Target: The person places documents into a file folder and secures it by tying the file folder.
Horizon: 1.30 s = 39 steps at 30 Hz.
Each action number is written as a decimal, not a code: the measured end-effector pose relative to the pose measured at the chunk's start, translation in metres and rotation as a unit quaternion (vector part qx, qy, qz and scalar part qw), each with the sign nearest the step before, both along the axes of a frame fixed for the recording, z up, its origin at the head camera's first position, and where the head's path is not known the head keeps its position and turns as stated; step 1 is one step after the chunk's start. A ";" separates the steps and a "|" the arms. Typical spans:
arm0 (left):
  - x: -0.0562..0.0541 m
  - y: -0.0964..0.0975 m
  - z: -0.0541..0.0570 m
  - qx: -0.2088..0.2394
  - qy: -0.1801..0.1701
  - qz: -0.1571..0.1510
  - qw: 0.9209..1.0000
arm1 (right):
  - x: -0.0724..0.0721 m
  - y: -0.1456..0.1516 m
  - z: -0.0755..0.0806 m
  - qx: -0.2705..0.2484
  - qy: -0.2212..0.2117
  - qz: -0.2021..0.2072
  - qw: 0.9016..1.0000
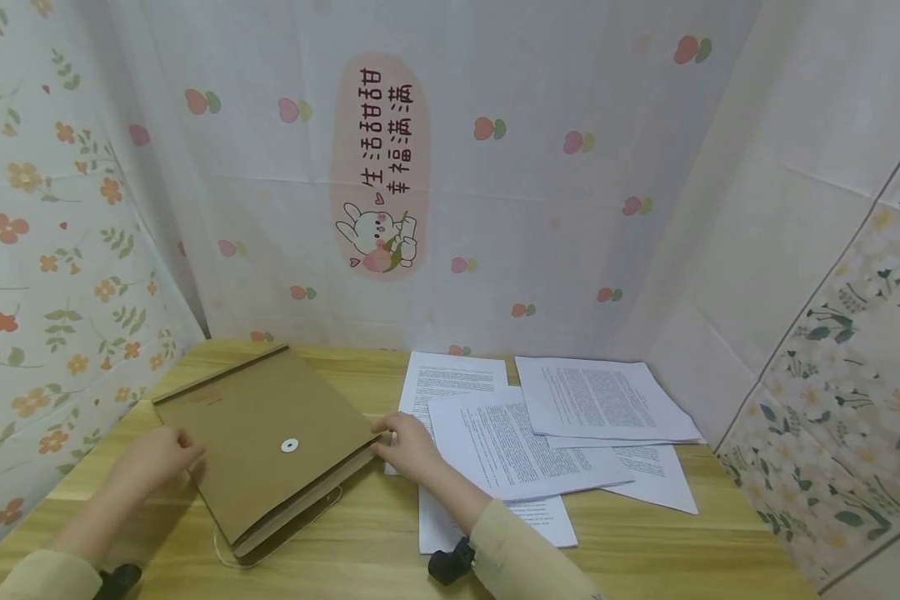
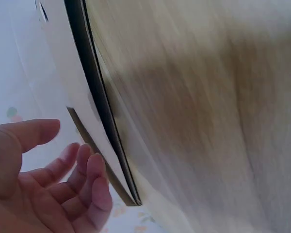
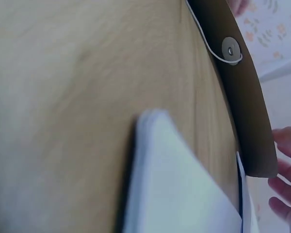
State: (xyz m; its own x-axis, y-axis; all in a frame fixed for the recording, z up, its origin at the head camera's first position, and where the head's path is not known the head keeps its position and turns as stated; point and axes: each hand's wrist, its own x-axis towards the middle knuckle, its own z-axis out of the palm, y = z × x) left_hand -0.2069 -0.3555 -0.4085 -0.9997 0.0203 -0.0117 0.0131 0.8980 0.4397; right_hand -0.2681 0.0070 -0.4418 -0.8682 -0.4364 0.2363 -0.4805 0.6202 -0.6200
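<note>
My right hand [image 1: 411, 446] pinches the folder [image 1: 266, 400] by 1 corner; left hand [image 1: 153, 460] loose, holding nothing. 1-sided lift could twist it; string [image 3: 228, 62] might snag.

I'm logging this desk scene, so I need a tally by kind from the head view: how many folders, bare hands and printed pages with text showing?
Brown folder: 1
Hands, left hand and right hand: 2
Printed pages with text showing: 5 (sheets hidden underneath can't be counted)
Total: 8
</note>
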 end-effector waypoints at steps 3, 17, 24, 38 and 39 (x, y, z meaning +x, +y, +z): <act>0.000 0.010 0.003 -0.018 0.023 -0.017 0.999 | 0.002 0.002 0.000 0.016 0.015 0.018 1.000; 0.007 0.059 -0.008 -0.036 0.109 -0.167 0.979 | 0.005 0.008 -0.003 0.068 0.017 0.045 0.997; 0.010 0.074 -0.016 -0.023 0.102 -0.211 0.972 | 0.008 0.009 -0.002 0.090 0.006 0.052 0.995; 0.015 0.081 -0.012 -0.001 0.042 -0.255 0.966 | 0.000 0.002 -0.003 0.127 0.008 0.046 0.991; 0.015 0.081 -0.011 -0.006 0.052 -0.268 0.962 | 0.000 0.002 -0.003 0.130 0.007 0.044 0.990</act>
